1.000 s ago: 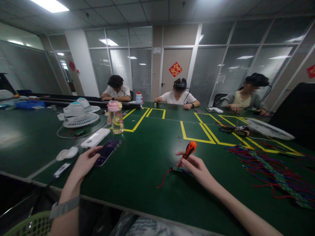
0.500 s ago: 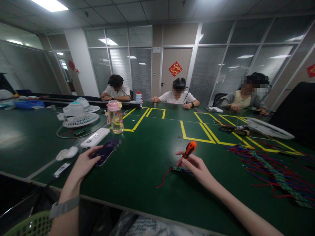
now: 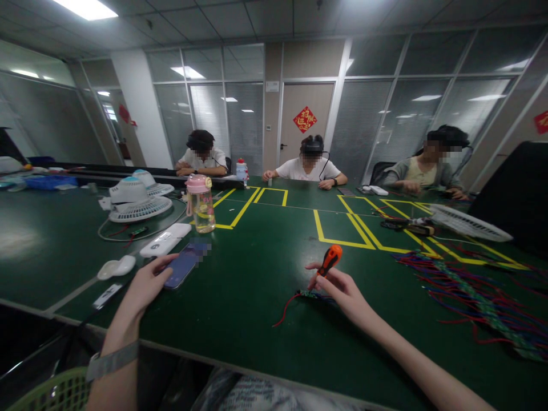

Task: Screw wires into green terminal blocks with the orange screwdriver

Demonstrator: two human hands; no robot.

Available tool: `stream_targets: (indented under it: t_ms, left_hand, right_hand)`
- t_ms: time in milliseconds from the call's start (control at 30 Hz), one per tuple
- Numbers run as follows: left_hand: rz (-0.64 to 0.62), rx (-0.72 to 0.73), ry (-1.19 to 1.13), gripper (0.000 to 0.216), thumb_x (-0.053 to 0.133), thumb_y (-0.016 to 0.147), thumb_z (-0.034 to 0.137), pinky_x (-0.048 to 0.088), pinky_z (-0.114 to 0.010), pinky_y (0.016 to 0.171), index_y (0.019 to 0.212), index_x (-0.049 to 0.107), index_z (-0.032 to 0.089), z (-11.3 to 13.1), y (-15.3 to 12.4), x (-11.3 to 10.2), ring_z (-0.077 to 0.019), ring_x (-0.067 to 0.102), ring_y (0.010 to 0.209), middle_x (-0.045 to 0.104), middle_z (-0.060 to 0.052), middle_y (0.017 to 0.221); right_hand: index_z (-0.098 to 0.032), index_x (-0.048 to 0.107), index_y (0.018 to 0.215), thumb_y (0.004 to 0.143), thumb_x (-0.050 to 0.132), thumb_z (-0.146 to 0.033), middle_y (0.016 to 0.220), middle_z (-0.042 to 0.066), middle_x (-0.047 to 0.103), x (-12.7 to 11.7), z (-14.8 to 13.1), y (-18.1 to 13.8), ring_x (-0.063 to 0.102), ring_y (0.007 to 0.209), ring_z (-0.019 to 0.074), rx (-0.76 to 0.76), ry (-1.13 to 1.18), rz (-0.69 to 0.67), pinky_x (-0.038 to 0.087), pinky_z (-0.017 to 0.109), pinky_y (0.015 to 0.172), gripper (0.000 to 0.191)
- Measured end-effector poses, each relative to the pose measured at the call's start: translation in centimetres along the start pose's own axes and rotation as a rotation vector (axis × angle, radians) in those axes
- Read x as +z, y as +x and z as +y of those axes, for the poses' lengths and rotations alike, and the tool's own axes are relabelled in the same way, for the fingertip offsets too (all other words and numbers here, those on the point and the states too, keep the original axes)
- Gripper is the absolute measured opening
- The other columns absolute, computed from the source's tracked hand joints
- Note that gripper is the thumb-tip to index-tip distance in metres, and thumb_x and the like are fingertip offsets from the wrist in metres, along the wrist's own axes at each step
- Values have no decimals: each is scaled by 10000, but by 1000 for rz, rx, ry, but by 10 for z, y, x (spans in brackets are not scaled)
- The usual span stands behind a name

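Observation:
My right hand is closed around a screwdriver with an orange and black handle, held tilted. Its lower end points down at a small green circuit board on the table; whether the tip touches it I cannot tell. A red wire curls from the board towards me, and dark wires run off under my hand. On the left, my left hand grips the near left edge of a smartphone, thumb on its lit bluish screen. A grey watch strap is round that wrist.
A pink-lidded bottle, a white device and white fan parts stand left. A row of wired circuit boards lies right, near a fan grille. Yellow tape marks the green table. Three people sit across.
The phone's screen has turned from dark to a lighter blue. Both my hands and the screwdriver stay in the same place.

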State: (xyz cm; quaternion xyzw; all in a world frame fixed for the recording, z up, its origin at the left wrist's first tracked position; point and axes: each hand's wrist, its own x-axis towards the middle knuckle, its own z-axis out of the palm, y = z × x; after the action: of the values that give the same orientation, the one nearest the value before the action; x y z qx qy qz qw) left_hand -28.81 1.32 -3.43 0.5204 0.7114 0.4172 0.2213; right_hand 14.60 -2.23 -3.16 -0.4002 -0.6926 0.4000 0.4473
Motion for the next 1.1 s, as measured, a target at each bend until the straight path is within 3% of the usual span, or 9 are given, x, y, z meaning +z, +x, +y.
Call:
stream_targets:
  t_ms: [233, 467, 867, 1100]
  left_hand:
    - [-2, 48, 12, 635, 536, 631, 406, 515, -356, 824, 1177, 660, 107, -7, 3, -1, -275, 659, 900, 708, -138, 1099]
    - [-10, 58, 1, 609, 570, 634, 376, 518, -368, 824, 1176, 660, 114, -7, 3, -1, -288, 657, 905, 713, -140, 1090]
    - [-27, 64, 14, 644, 567, 633, 396, 456, -427, 992, 1203, 644, 107, -10, 6, -2, -330, 620, 1096, 661, -167, 1224]
    - [-17, 37, -4, 620, 574, 637, 368, 481, -426, 957, 1196, 648, 110, -9, 5, -1, -325, 642, 1050, 668, -170, 1213]
  right_hand:
    - [-165, 679, 981, 901, 548, -508, 955, 77, 674, -1, 2, 0, 613, 812, 200, -4, -15, 3, 482, 327, 761, 376]
    - [-171, 642, 1136, 905, 536, -527, 846, 56, 676, -1, -1, -1, 618, 812, 213, 2, -24, -11, 488, 333, 754, 438]
    - [-172, 652, 1123, 904, 535, -543, 836, 54, 669, -1, 0, -1, 609, 798, 211, 0, -26, -4, 481, 327, 741, 447]
    - [-166, 651, 1121, 911, 535, -526, 848, 58, 675, -1, 0, -1, 614, 799, 207, 1, -27, -5, 486, 323, 749, 433]
